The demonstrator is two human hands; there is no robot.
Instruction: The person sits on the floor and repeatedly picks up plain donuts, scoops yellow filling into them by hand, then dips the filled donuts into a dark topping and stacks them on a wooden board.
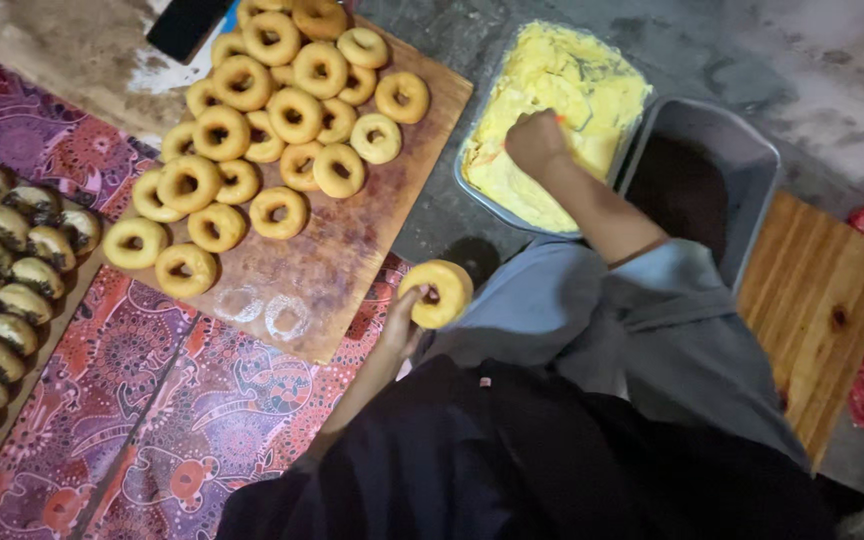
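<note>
We hold a plain doughnut [436, 293] in our left hand [402, 325], fingers pinched round its edge, just off the corner of the wooden board [352, 250] stacked with doughnuts [272, 120]. Our right hand [535, 142] is closed on a small orange-handled tool, hardly visible, dipped in the tray of yellow cream [562, 100]. We judge this the cream-loading step; spreading next calls for a steady doughnut.

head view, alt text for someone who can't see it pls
A person's left hand holds a golden ring doughnut while the right hand reaches into a metal tray of yellow cream. More plain doughnuts cover a wooden board on a patterned purple cloth.
</note>
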